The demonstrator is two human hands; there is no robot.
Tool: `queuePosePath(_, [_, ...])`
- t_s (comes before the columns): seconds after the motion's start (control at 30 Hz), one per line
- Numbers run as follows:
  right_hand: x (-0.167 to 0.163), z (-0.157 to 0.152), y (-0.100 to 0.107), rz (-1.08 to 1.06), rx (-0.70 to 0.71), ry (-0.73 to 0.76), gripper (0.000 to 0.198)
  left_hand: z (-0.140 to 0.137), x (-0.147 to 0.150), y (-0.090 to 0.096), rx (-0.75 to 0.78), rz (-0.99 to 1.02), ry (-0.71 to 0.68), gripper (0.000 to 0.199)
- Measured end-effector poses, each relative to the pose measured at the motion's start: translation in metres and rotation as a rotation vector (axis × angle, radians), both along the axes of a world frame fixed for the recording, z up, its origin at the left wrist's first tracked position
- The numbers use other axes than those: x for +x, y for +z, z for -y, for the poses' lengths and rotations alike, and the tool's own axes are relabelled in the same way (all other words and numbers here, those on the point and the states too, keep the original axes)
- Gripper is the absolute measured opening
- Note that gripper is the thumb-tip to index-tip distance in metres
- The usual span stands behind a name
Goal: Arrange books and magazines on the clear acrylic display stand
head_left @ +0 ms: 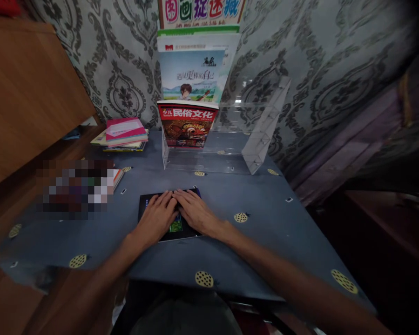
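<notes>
A black book (186,227) is laid flat on the blue-grey tablecloth (265,237), near the front edge of the table and a little left of the cloth's middle. A green picture is partly exposed on its cover between the hands; the rest is largely covered.

The left hand (158,214) is rested on the left half of the cover, palm down, fingers extended. The right hand (195,211) is placed likewise on the right half. Both hands are opened out flat, and nothing is gripped. The fingertips are brought together near the middle of the far edge; whether they touch cannot be told.

Beyond the book, a clear stand (261,125) is set on the cloth. A red-topped book (188,125) is held upright, leaning back, in its front left part. Behind and above it, a pale-blue book (192,74) is seen, and at the top a book with large coloured characters (202,11), cut off by the frame.

To the left of the stand, a stack of books (125,130) is topped with pink. Nearer, a pile (77,190) is blurred by pixelation. A wooden cabinet (31,93) is noted at far left.
</notes>
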State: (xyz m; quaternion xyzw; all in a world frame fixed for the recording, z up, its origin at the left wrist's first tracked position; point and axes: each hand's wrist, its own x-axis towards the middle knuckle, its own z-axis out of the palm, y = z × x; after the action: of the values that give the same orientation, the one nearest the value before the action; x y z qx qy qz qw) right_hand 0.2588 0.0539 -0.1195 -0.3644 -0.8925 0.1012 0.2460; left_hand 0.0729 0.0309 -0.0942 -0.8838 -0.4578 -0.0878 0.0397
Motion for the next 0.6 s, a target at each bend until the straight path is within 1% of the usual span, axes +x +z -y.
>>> queuePosePath(0.2, [0.001,0.009,0.005,0.010,-0.019,-0.111,0.045,0.003,-0.002,-0.001,0.022,-0.011,0.042,0.034])
queuePosePath(0.37, [0.005,0.015,0.010,0.029,-0.007,-0.219,0.044,0.006,-0.008,-0.001,0.035,-0.005,0.094,0.042])
queuePosePath(0.5, [0.010,0.016,0.011,0.057,-0.013,-0.308,0.042,0.010,-0.015,0.001,0.044,-0.008,0.168,0.043])
queuePosePath(0.6, [0.013,0.016,0.011,0.067,-0.002,-0.341,0.039,0.012,-0.022,0.005,0.031,-0.014,0.230,0.042])
